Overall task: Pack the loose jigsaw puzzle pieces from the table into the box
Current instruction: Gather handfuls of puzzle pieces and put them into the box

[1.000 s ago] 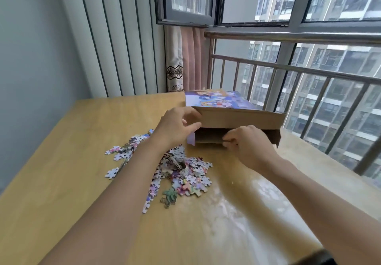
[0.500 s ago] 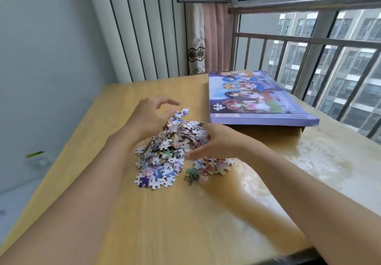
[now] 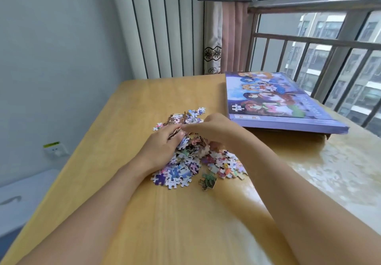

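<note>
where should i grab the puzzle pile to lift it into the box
Scoop the puzzle pile from its two flanks, low at the table, palms facing. It is a loose flat heap, so a top pinch lifts only a few. The left hand and right hand already bracket its far half.

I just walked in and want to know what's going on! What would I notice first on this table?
First you'd see the colourful heap of jigsaw puzzle pieces in the middle of the wooden table, with the left hand and right hand gathering them from both sides. Just beyond, by the window railing, lies the purple puzzle box with its cartoon-picture lid on.
</note>
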